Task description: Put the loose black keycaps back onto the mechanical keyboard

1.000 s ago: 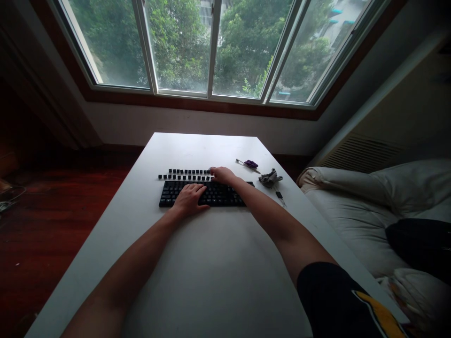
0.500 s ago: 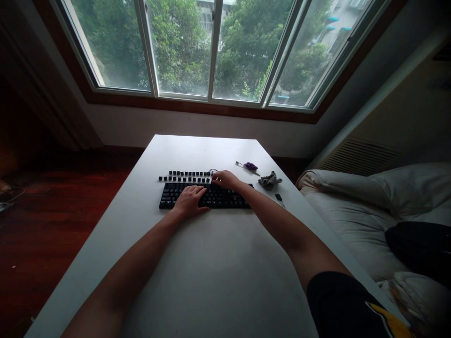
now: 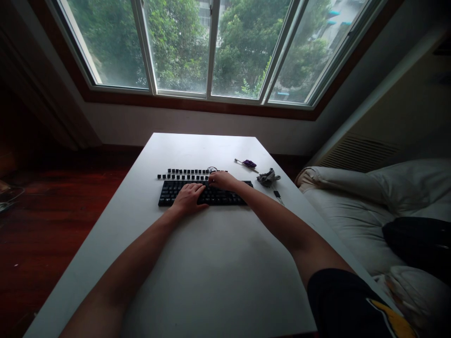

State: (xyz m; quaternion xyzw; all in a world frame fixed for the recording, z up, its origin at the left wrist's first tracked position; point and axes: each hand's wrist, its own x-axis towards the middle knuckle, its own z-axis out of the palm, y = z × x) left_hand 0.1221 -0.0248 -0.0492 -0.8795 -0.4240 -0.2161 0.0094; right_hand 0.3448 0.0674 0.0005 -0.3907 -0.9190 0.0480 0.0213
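A black keyboard (image 3: 167, 191) lies across the white table. My left hand (image 3: 188, 198) rests spread and palm down on its left-middle part, thumb near the front edge. At the keyboard's back edge, right of centre, my right hand (image 3: 222, 180) has its fingers bent and drawn together, pointing down. Whatever is between those fingertips is too small or hidden to make out. Behind the keyboard stand two rows of loose black keycaps (image 3: 188, 171). A thin wire loop (image 3: 212, 169) shows just beyond my right fingers.
Right of the keyboard lie a small purple object with a thin stem (image 3: 249, 164), a crumpled grey cloth (image 3: 268, 178) and a small black-ended tool (image 3: 277, 194). A pale sofa (image 3: 345, 220) borders the table (image 3: 211, 263) on the right. Windows are beyond.
My right hand has shifted very slightly left at the keyboard's back edge, its fingers still drawn together. The left hand stays put. The whole view has moved slightly.
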